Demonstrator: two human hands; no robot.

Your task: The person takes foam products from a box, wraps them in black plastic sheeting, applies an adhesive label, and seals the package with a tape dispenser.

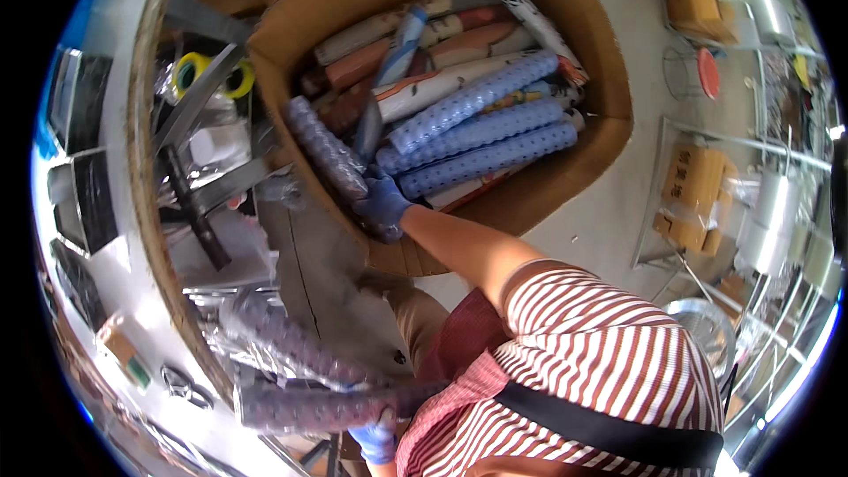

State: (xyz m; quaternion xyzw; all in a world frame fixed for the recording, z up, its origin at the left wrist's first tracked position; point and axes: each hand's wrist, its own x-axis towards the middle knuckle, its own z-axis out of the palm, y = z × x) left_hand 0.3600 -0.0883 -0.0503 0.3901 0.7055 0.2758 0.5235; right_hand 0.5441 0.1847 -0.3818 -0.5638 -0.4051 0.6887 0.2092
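My right hand (pixel 383 203), in a blue glove, reaches into a large cardboard box (pixel 605 97) and is closed around the near end of a clear, bumpy plastic roll (pixel 327 146) along the box's left wall. Right beside it lie several light-blue dotted rolls (pixel 495 159). Low in the picture my left hand (pixel 375 442), also gloved, is closed against a purplish bumpy plastic roll (pixel 305 408) held near my body. A second such roll (pixel 283 340) lies just above it at an angle; whether the hand holds that one too I cannot tell.
Printed rolls (pixel 477 44) fill the far part of the box. On the left, a bench (pixel 132 124) edges a shelf with yellow tape (pixel 190 71) and a dark-handled tool (pixel 194 208). Scissors (pixel 185 387) lie on the bench. Racks with cartons (pixel 693 194) and shiny rolls (pixel 767 221) stand right.
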